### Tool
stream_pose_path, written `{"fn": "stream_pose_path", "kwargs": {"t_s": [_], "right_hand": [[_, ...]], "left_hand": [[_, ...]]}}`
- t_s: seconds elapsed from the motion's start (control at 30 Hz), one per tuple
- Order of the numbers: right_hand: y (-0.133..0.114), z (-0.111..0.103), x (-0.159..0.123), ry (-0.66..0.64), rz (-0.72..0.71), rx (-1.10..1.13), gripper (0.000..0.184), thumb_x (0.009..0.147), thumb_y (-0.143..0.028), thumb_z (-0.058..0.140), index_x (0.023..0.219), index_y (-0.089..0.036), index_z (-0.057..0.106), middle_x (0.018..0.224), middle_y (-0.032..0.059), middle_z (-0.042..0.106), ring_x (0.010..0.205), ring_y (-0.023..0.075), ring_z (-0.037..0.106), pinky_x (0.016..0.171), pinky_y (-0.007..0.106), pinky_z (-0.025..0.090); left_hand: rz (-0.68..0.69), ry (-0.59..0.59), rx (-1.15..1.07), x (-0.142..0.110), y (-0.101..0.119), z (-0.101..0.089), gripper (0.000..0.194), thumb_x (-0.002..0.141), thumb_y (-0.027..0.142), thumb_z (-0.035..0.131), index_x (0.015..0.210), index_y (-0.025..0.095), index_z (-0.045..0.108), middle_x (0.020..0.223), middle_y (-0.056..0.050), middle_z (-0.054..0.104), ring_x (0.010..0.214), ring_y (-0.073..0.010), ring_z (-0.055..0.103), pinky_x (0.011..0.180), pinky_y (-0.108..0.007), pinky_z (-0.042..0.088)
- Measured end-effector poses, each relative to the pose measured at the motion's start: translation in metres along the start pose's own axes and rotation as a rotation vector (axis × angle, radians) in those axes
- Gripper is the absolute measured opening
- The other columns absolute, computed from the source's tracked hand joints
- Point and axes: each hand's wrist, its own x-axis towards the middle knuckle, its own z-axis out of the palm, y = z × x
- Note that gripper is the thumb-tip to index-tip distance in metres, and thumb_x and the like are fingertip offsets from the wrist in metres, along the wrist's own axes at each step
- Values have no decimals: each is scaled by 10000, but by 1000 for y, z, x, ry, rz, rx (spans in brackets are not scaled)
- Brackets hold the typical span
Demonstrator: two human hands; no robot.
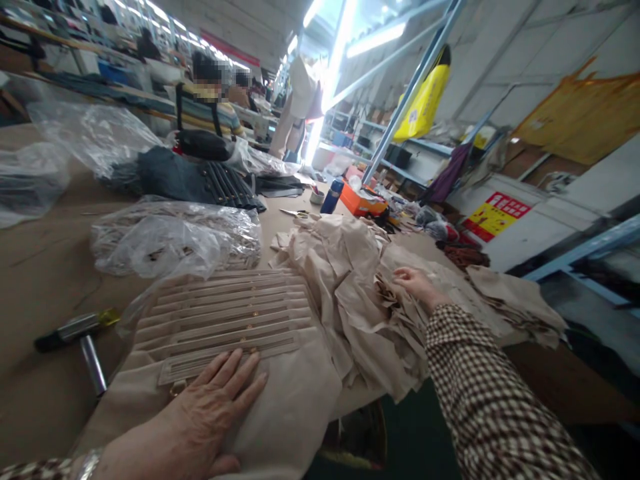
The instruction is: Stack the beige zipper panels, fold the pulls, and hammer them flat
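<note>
My left hand point(205, 413) lies flat with its fingers spread on the top piece of a stack of beige fabric panels point(280, 400). The stacked panels overlap in steps, each showing a long framed slot and small gold-coloured metal bits point(250, 327). To the right, a crumpled heap of beige cloth pieces point(345, 287) spreads to the table edge. My right hand point(416, 283) is at the right side of this heap, its fingers bent together on the edge of a beige cloth piece point(425, 260). The fingertips are small and partly hidden.
A hammer point(93, 353) lies at the left. Plastic-wrapped beige pieces point(175, 233) and dark fabric pieces point(195, 180) sit behind the stack. Scissors point(295, 213), a blue bottle point(332, 197) and an orange box point(360, 200) stand farther back. People sit in the background.
</note>
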Motion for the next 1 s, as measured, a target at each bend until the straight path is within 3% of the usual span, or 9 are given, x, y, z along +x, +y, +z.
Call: {"fn": "stream_pose_path", "kwargs": {"t_s": [0.1,0.2,0.27,0.43,0.63,0.73,0.83,0.93,1.0], "right_hand": [[1,16,3,-95,-8,-28,396,681,-362,776,994,-140,678,823,64,713,651,172,645,605,263,501],[3,31,-6,-60,-69,-81,590,644,-315,805,1184,-172,615,1149,100,674,972,205,650,812,277,508],[6,37,-12,-11,-92,-120,593,671,-283,777,1223,-170,594,1244,121,627,1110,227,597,921,305,469],[16,41,-15,49,-64,-182,228,847,-278,586,1009,-154,689,1049,125,696,975,217,639,866,303,472],[32,37,-35,93,-51,-230,218,840,-210,521,898,-146,721,951,121,716,885,225,654,784,289,463],[36,27,-48,153,-3,-231,317,886,-289,450,883,-126,722,856,148,716,781,254,659,678,316,466],[23,1,-47,278,11,-230,430,921,-355,362,981,-107,709,884,184,713,829,291,656,704,354,470],[-16,-33,-36,334,-67,-208,456,922,-387,352,1030,-110,699,917,179,716,890,297,653,783,368,470],[-55,-49,-31,311,-149,-188,442,908,-428,396,1004,-130,708,906,147,723,884,286,656,810,363,473]], "left_hand": [[-22,-19,-31,-1,4,-8,1004,697,364,743,1545,328,206,1623,-99,120,1476,-405,84,1172,-623,184],[-40,-69,-46,-2,8,-17,989,702,359,736,1543,307,218,1621,-106,101,1477,-399,74,1177,-616,169],[-45,-87,-48,-1,10,-21,970,712,360,725,1542,294,228,1622,-108,97,1480,-390,59,1183,-611,146],[-31,-61,-39,0,9,-17,1006,694,372,747,1546,292,221,1625,-108,92,1482,-389,35,1185,-614,135],[10,-14,-63,-5,7,-22,1001,677,362,749,1541,304,247,1623,-112,99,1480,-386,69,1181,-614,166],[30,-26,-60,-7,8,-38,876,697,304,705,1504,240,369,1600,-148,204,1470,-387,163,1172,-596,227],[88,38,-59,-5,7,-58,652,771,275,642,1407,215,515,1521,-130,408,1423,-372,321,1145,-564,319],[198,192,-64,7,5,-83,334,806,263,651,1132,194,670,1270,-104,628,1222,-310,546,1137,-497,353],[283,325,-57,18,9,-105,92,853,224,612,922,189,663,1056,-66,677,1033,-233,610,1094,-415,400]]}}
